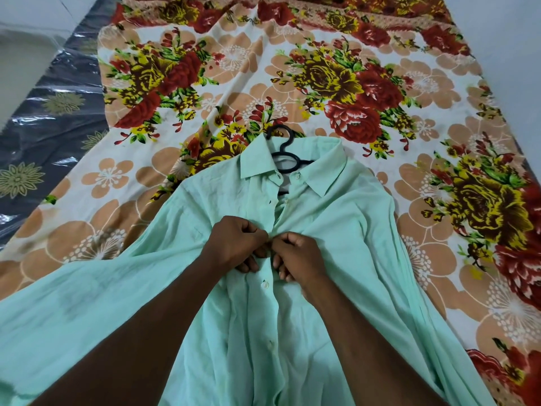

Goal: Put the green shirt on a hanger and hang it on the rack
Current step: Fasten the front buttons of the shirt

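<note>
The pale green long-sleeved button shirt [336,230] is spread face up from the middle of the floral-sheeted bed [175,83] to its near edge, with a black plastic hanger [285,148] lodged in the collar [254,162]. The placket [270,312] is pinched at chest height by the left hand [237,244] and the right hand [295,253]. Were the fastening left half-done, the front could be pulled open and the shirt slipped off when lifted.

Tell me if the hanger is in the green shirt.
In: the black hanger hook sticks out at the green shirt collar.
</note>
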